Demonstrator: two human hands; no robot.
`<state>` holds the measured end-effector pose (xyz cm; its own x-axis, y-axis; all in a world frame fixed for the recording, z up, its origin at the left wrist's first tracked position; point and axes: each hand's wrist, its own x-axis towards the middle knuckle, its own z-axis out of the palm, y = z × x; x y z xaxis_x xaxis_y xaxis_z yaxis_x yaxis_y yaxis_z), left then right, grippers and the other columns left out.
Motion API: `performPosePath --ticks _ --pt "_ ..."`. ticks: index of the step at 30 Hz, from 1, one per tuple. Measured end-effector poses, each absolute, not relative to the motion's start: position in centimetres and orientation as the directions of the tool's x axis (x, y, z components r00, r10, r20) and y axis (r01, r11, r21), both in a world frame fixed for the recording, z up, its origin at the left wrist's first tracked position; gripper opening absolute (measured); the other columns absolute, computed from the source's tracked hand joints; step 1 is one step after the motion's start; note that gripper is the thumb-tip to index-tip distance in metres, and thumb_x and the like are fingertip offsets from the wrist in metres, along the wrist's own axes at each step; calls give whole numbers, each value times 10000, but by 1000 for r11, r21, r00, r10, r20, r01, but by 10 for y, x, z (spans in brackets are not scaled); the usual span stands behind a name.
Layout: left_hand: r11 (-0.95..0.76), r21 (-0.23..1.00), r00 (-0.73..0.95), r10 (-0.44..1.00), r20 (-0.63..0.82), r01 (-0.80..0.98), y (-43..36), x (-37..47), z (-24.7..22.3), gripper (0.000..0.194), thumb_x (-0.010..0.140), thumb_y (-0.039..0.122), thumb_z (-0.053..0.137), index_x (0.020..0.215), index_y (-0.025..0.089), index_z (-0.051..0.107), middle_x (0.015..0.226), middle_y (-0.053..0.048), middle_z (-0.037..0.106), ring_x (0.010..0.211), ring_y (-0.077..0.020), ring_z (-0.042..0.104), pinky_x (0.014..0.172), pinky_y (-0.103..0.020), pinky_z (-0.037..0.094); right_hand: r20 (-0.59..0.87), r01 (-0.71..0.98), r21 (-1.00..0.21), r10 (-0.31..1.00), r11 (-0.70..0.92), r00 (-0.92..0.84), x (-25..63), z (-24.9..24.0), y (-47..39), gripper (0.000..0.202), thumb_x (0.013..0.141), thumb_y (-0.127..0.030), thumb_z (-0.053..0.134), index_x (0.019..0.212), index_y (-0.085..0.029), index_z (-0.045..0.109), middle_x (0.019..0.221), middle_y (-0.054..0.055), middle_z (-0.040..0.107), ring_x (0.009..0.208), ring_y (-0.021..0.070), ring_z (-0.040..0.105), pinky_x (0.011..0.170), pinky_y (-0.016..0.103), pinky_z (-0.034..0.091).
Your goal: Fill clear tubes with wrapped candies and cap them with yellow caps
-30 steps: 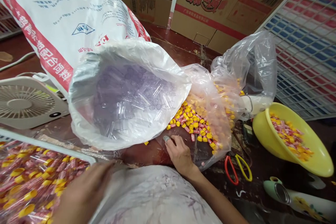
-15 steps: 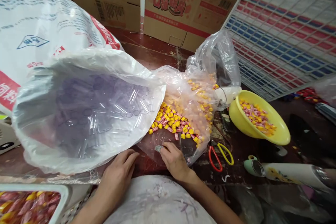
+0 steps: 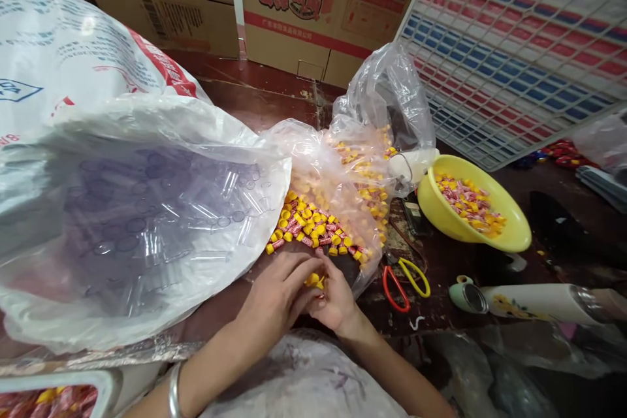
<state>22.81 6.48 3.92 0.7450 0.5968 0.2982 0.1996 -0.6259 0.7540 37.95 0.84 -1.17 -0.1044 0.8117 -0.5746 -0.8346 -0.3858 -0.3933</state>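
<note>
My left hand [image 3: 277, 294] and my right hand [image 3: 337, 297] meet at the table's front edge, fingers curled toward each other. Between them are a few yellow caps [image 3: 315, 281] with a bit of red below. My right hand cups them; the left fingers close over them from the other side, and their tips are partly hidden. Just beyond lies a pile of small yellow caps and red-and-white printed pieces [image 3: 306, 222], spilling from a clear plastic bag [image 3: 343, 160]. Left of my hands, a large white bag [image 3: 230, 274] gapes, with clear plastic tubes [image 3: 147, 228] inside.
Red-and-yellow-handled scissors [image 3: 396, 287] lie right of my hands. Farther right are a yellow bowl [image 3: 455, 232] of similar pieces and a flowered white bottle [image 3: 539, 304]. A white tub [image 3: 110, 385] sits low left. Cardboard boxes [image 3: 284, 52] and a wire rack [image 3: 490, 72] stand behind.
My hands were apart at the table edge, the right one with a small shiny round piece at its fingertips. Now they are together around yellow caps. The view has shifted slightly right.
</note>
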Motion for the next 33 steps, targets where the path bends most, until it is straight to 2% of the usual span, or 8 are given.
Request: performPosePath --ticks 3,7,10,15,21,24,29,33 --pt "-669 665 707 643 294 332 73 231 29 234 988 271 508 1178 213 632 1136 -104 667 1062 -247 645 906 -380 535 -572 -871 -344 814 -351 -102 387 -10 3 337 759 -417 796 762 -155 586 624 -38 582 415 22 410 321 97 193" --pt "-676 523 800 600 -20 519 77 233 -2 211 961 150 484 1033 189 678 1064 -113 664 975 -269 681 793 -383 572 -525 -903 -370 851 -220 8 412 -8 -12 364 745 -339 838 673 -159 530 587 -66 545 375 -2 329 321 105 221" --pt "-703 467 827 549 -124 537 72 236 -14 223 928 77 480 983 170 676 1053 -128 659 965 -284 679 791 -406 576 -581 -913 -367 810 -177 76 423 -9 -23 318 786 -354 809 717 -155 570 641 -34 603 439 20 457 344 105 253" --pt "-604 734 828 551 103 310 62 244 10 200 992 156 456 1103 200 617 1058 -74 639 919 -180 678 802 -297 569 -696 -886 -293 715 -360 -60 402 -18 -27 316 889 -448 690 819 -148 620 658 -3 648 507 93 599 348 138 260" --pt "-742 668 854 385 349 61 62 245 32 172 992 195 503 1093 214 641 1062 -60 707 931 -190 655 831 -301 549 -657 -905 -188 734 -381 -173 389 -16 -18 322 799 -398 779 755 -170 556 493 -93 505 364 41 443 322 130 164" --pt "-774 615 823 442 357 149 72 243 24 211 998 169 474 1132 203 634 1025 -66 711 914 -195 646 809 -307 542 -670 -883 -307 740 -356 -65 397 -12 -20 408 673 -381 875 771 -170 540 603 -36 629 440 55 549 335 111 146" --pt "-755 342 794 607 42 559 95 279 1 222 976 193 515 1128 203 677 1023 -92 670 940 -245 669 726 -328 553 -573 -718 -625 805 -306 155 406 -7 -27 546 714 -610 788 699 -213 414 505 -65 550 348 55 460 339 150 152" --pt "-746 262 774 633 -3 612 103 308 -8 218 980 200 483 1027 155 691 1026 -126 651 971 -296 659 639 -338 540 -373 -161 -927 869 -338 325 415 -2 -28 340 890 -513 624 787 -226 473 577 -52 568 428 108 525 395 198 297"
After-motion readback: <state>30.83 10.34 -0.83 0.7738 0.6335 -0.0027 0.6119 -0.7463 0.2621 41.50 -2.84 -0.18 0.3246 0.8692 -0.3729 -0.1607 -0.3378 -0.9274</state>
